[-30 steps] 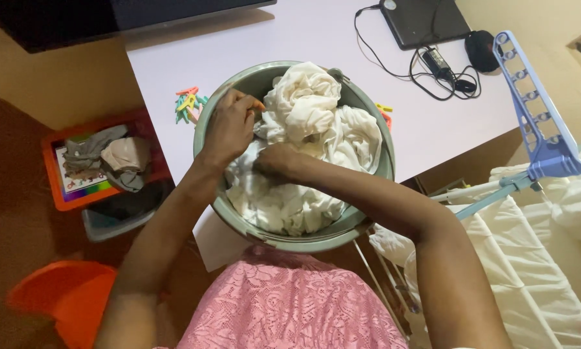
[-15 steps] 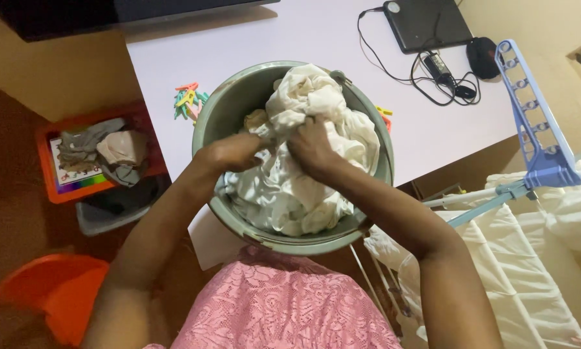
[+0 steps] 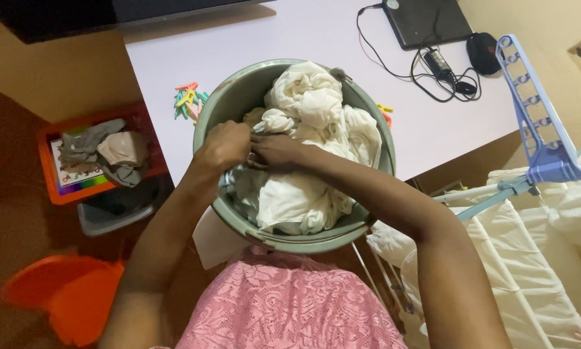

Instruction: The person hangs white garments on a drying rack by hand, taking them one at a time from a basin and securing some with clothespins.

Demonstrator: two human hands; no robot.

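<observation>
Both forearms reach into the bucket (image 3: 222, 213); the left hand (image 3: 224, 145) and right hand (image 3: 279, 150) meet, seemingly pinching white cloth (image 3: 306, 139) heaped inside. Pegs (image 3: 188, 100) lie far left on the table (image 3: 316, 32).

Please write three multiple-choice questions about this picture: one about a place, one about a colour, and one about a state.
1. Where do the clothes pegs lie?
A. on the white table, left of the basin
B. inside the basin
C. on the laptop

2. What colour is the cloth in the basin?
A. red
B. white
C. black

3. What are the left hand and right hand doing?
A. resting on the table
B. holding the laptop
C. gripping cloth in the basin

Answers: 1 A, the pegs lie on the table beside the basin's left rim. 2 B, the bundle is off-white. 3 C, both hands meet on the cloth.
</observation>
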